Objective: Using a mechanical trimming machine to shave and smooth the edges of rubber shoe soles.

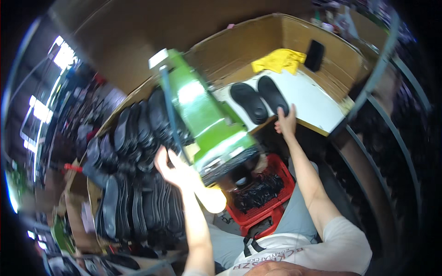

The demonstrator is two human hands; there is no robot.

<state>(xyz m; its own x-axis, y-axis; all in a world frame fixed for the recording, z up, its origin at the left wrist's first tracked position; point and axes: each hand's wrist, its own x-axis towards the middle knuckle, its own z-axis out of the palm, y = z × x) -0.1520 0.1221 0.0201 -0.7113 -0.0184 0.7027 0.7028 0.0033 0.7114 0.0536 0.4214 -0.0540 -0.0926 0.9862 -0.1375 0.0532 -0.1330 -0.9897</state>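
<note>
Here, soles [138, 202] fill a carton [93, 192], left hand [173, 171] splayed nearby, right hand [287, 123] gripping a single sole [272, 93].

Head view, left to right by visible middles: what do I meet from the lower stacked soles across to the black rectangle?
Stacked black soles → left hand → green machine → left loose sole → right loose sole → right hand → black rectangular object.

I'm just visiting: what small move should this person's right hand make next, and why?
Probably just let go of the black sole and draw back. The right hand is at its near end, and the sole appears to lie on the white tabletop already, right beside a second sole.
</note>
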